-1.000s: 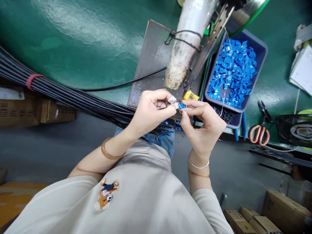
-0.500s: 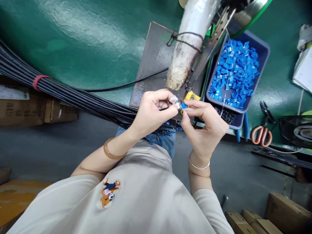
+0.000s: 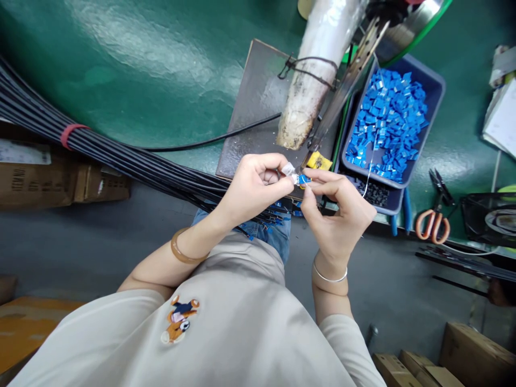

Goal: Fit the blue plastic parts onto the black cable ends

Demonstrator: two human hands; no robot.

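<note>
My left hand pinches a cable end whose pale tip reaches a small blue connector. On the other side, my right hand has thumb and fingers closed on a thin silvery wire beside that connector. Directly above the fingertips is the lower end of a metal soldering tool. A yellow sponge piece lies just behind the connector. Whether the tool tip touches the connector I cannot tell.
A bundle of black cables with a red tie crosses from the left. A blue-grey bin holds blue connectors. Orange-handled scissors lie at the right. A wrapped white tube hangs over a dark board.
Both hands stay close together and have shifted very slightly. More of the blue connector shows between the fingertips.
</note>
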